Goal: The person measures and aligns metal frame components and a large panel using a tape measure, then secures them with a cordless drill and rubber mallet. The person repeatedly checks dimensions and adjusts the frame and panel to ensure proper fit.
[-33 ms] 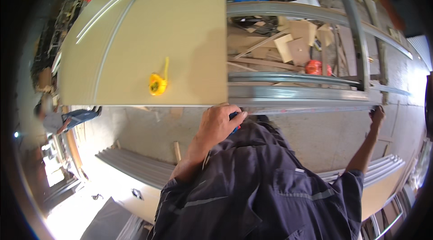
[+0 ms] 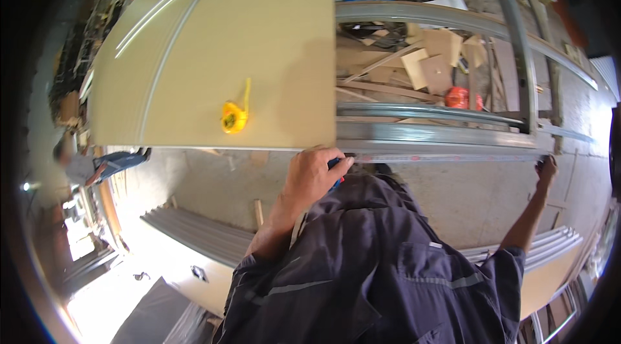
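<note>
currently, head view: looks down on both hands at the near side of a metal frame (image 2: 436,132).
left hand (image 2: 315,172): fingers closed round a blue tape case (image 2: 337,179), just beside the near corner of a tan board (image 2: 278,40).
right hand (image 2: 546,169): fingers bunched at the far end of the blade, apparently pinching it; small and blurred, so the exact grip is hard to make out.
tape blade (image 2: 446,158): stretched nearly straight between the two hands, along the frame's near side; whether it touches the metal, i cannot tell.
slip risk: if the right fingers lose the end, the blade could whip back toward the left hand, most likely from a return spring.
skew risk: one hand sitting lower or farther out than the other would slant the blade off the frame and spoil a length.
reading risk: the left fingers hide part of the case mouth, so a mark there could be misread.
yellow tape measure (image 2: 234,119): lies on the board with a short tongue out; a bump to the board might slide it toward the near edge.
offcuts (image 2: 436,72): strewn on the floor beyond the near rails; a foot put there could catch.
</note>
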Action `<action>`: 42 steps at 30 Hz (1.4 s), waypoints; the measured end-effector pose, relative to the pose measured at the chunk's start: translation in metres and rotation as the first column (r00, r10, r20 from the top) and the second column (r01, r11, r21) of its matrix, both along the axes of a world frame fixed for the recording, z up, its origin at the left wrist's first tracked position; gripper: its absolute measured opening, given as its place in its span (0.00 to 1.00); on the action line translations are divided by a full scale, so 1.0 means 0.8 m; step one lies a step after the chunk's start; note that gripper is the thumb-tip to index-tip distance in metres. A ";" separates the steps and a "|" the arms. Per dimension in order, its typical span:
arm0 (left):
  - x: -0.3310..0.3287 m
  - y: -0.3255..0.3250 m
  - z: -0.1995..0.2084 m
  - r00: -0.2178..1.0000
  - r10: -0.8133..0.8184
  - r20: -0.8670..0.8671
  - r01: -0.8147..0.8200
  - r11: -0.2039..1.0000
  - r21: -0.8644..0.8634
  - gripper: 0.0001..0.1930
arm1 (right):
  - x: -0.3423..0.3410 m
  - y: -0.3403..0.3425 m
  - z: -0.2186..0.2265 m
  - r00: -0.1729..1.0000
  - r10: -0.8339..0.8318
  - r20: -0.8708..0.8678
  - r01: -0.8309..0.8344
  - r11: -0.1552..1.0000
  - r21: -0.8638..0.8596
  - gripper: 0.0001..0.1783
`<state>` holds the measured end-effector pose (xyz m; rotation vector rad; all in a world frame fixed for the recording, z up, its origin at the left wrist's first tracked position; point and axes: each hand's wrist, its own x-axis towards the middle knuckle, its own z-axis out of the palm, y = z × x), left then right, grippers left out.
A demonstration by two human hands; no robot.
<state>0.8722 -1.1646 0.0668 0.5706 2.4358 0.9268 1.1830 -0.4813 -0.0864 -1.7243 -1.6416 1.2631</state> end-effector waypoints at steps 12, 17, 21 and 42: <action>-0.061 -0.091 -0.006 0.976 0.166 -0.141 -0.188 0.969 -0.160 0.14 | 0.019 0.058 -0.022 0.988 0.015 0.155 -0.022 0.999 0.046 0.14; -0.069 -0.088 0.002 0.988 0.142 -0.059 -0.150 0.970 -0.189 0.15 | 0.016 0.060 -0.024 0.993 -0.011 0.119 0.005 0.999 0.049 0.13; -0.074 -0.092 -0.001 0.990 0.110 -0.093 -0.126 0.973 -0.193 0.16 | 0.032 0.068 -0.029 1.000 -0.008 0.026 0.007 0.999 0.032 0.13; -0.079 -0.084 -0.010 0.991 0.050 0.123 -0.033 0.990 -0.134 0.14 | 0.095 0.121 -0.094 0.732 0.356 0.581 -0.611 0.720 0.328 0.06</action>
